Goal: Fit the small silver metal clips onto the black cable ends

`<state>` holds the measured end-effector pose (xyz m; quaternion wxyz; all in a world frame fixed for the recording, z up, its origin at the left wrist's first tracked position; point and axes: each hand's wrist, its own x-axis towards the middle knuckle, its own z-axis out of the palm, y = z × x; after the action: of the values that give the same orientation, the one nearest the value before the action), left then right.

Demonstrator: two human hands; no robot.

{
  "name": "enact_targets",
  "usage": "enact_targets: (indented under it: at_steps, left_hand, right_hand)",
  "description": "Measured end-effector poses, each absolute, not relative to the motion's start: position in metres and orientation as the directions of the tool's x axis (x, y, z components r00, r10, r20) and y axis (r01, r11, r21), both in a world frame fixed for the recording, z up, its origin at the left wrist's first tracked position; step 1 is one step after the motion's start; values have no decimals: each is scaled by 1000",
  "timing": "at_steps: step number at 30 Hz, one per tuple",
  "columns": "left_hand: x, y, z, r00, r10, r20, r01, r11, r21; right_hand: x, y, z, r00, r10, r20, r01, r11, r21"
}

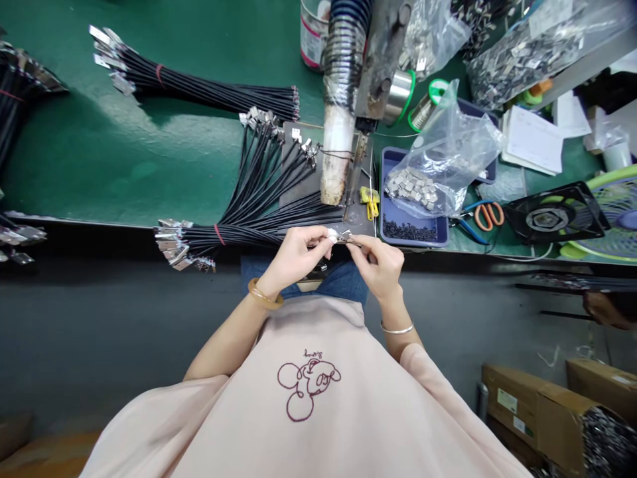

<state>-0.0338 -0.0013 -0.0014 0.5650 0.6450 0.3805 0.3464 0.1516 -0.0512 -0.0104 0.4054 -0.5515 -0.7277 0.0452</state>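
At the front edge of the bench my left hand [302,257] pinches with thumb and forefinger at a small silvery metal connector [344,236]. My right hand [379,264] closes its fingertips on the other side of the same piece; its exact form is too small to make out. Left of my hands lies a bundle of black cables [239,236] with metal connectors on its far left ends and a red band round it. More black cables [263,169] fan out above, over a grey plate [293,189]. A dirty suction hose [341,99] comes down just beyond my fingers.
Right of the hands stands a blue tray [442,232] with small black parts and a plastic bag of metal connectors [415,189]. Beyond are pliers [470,222], a small black fan [552,216], solder spools [430,106] and another banded cable bundle [199,83]. A yellow clip [369,201] lies by the tray.
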Motion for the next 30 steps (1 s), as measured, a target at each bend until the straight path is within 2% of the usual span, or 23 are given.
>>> enact_targets:
  at_steps: [2, 4, 6, 9, 11, 13, 15, 18, 21, 24, 26, 28, 30]
  left_hand:
    - [-34, -2, -3, 483, 875, 28, 103, -89, 991]
    - [-34, -3, -6, 492, 870, 32, 110, -99, 989]
    - [-35, -4, -8, 488, 873, 27, 111, -92, 990]
    - [-35, -6, -10, 461, 887, 17, 100, -71, 992]
    - [-35, -7, -11, 455, 890, 12, 103, -66, 992]
    - [-35, -7, -11, 463, 887, 9, 118, -72, 990]
    - [-34, -6, -12, 464, 886, 12, 123, -78, 989]
    - [-32, -2, -12, 462, 887, 11, 115, -72, 991]
    - [-29, 1, -12, 474, 881, 14, 97, -68, 993]
    - [-27, 3, -13, 485, 875, 19, 71, -60, 996]
    - [-26, 4, -14, 477, 879, 10, 67, -48, 997]
    - [-25, 4, -15, 453, 891, -1, 64, -31, 997]
    - [-24, 5, -16, 419, 908, -14, 57, -11, 998]
  right_hand:
    - [150, -51, -10, -146, 835, 531, 783, 425, -453]
    - [146, -50, -11, -162, 856, 490, 773, 419, -476]
    - [141, -49, -12, -116, 914, 389, 720, 347, -600]
    - [143, -49, -6, -13, 982, 189, 534, 167, -829]
    - [156, -48, 2, 141, 976, 167, 451, 87, -888]
    - [179, -46, 12, 333, 912, 239, 504, 42, -863]
    - [208, -41, 20, 391, 871, 297, 670, -48, -741]
    - [248, -30, 24, 305, 939, 161, 851, -193, -489]
    - [271, -18, 21, 264, 962, 73, 892, -215, -398]
    - [273, -10, 18, 224, 974, -19, 906, -215, -365]
    - [266, -9, 18, 228, 974, -6, 908, -215, -360]
    - [254, -13, 19, 280, 956, 89, 879, -217, -425]
    - [236, -21, 21, 364, 914, 178, 783, -197, -590]
